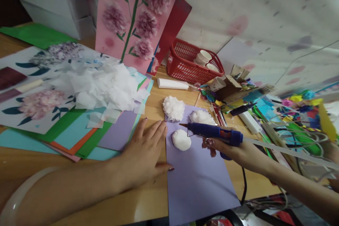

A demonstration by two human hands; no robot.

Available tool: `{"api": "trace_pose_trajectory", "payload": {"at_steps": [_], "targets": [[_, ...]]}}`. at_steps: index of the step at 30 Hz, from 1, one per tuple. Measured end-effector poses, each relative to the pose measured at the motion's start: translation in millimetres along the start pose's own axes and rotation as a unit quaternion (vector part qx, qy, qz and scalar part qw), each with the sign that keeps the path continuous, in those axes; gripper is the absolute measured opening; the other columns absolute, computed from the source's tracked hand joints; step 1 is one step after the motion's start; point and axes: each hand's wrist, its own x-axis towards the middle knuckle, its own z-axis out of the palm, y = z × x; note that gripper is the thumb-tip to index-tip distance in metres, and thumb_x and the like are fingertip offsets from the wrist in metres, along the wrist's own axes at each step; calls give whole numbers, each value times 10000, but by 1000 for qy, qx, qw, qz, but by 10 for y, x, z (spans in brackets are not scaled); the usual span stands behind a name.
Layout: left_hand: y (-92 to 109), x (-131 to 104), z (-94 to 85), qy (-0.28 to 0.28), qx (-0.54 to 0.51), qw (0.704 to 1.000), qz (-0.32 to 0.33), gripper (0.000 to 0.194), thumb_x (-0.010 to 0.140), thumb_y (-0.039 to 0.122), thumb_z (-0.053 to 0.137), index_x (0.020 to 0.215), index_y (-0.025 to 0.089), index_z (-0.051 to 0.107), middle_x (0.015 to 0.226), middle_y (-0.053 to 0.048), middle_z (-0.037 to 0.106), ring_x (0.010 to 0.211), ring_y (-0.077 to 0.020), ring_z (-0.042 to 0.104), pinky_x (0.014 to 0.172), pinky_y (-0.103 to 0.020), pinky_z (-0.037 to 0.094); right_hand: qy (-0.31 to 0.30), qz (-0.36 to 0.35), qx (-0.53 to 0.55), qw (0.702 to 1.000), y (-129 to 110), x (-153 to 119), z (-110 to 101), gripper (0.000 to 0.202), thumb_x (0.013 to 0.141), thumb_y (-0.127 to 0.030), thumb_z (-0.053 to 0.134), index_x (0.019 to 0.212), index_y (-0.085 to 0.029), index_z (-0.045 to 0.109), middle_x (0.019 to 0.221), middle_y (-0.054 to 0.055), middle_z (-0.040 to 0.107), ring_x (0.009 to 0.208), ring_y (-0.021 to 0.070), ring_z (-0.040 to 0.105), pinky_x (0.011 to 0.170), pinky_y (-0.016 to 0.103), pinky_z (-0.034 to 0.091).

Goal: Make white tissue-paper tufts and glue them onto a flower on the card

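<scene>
Purple sheet point(198, 183) laid on bench point(143, 203), L edge touched by L hand point(147, 148), palm down w/ fingers spread. Glue gun point(214, 131) clamped in R hand point(239, 153), tip held near smooth white puff point(181, 140) on sheet. 2 ruffled puffs point(173, 108) seen at far end, tissue pile point(106, 84) heaped off L, red basket point(185, 69) parked at back.

— See anything across the upper right?
— See a whitish cloth point(265, 10) printed with pink and grey petals; can't tell curtain from wall covering.
— And elsewhere?
— Find a light-brown wooden table point(144, 199), glossy with reflected light at bottom centre, and stacked white boxes point(59, 9) at upper left.
</scene>
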Motion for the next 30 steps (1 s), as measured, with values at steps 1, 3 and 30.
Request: {"api": "trace_pose_trajectory", "payload": {"at_steps": [1, 3, 30], "targets": [[0, -2, -2, 0, 2, 1000, -1, 834, 879, 688, 283, 1402, 51, 412, 1509, -194, 327, 1405, -313, 285, 1132, -565, 19, -14, 10, 10, 1000, 7, -8, -6, 411, 824, -564, 551, 873, -168, 650, 663, 48, 665, 599, 154, 601, 511, 254, 450], [2, -3, -5, 0, 5, 1000, -2, 836, 877, 692, 278, 1404, 57, 411, 1508, -191, 333, 1404, -310, 288, 1135, -560, 22, -39, 49, 25, 998, 9, -28, -20, 430, 806, -576, 569, 911, -165, 643, 591, 28, 637, 555, 146, 592, 503, 254, 455], [7, 9, -20, -8, 10, 1000, 3, 829, 885, 677, 282, 1416, 49, 391, 1515, -196, 305, 1401, -334, 291, 1126, -610, 90, 40, 73, -134, 987, -71, 126, 8, 606, 765, -754, 447, 600, -199, 626, 471, -4, 492, 420, 112, 440, 403, 237, 322]]}}
